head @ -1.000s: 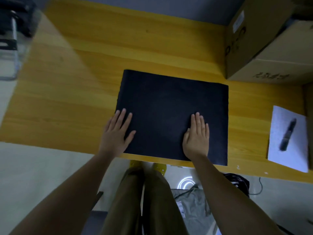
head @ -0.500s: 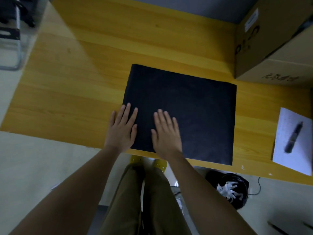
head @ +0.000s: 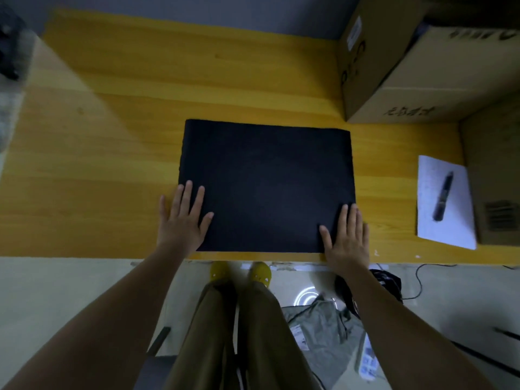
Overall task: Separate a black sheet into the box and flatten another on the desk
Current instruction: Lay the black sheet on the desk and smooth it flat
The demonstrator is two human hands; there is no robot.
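Note:
A black sheet [head: 267,187] lies flat on the yellow wooden desk [head: 98,153], its near edge along the desk's front edge. My left hand [head: 183,218] rests palm down on the sheet's near left corner, fingers spread, partly on the wood. My right hand [head: 347,237] presses flat on the near right corner, fingers together. Neither hand holds anything. A large cardboard box [head: 416,60] stands at the back right of the desk; its inside is hidden from me.
A white paper [head: 443,204] with a dark pen [head: 443,197] on it lies at the right, beside another brown box [head: 495,175]. Below the desk edge are my legs, yellow shoes, grey bags and cables on the floor.
My right hand has slid rightwards across the sheet from near my left hand to the near right corner. My left hand stays on the near left corner.

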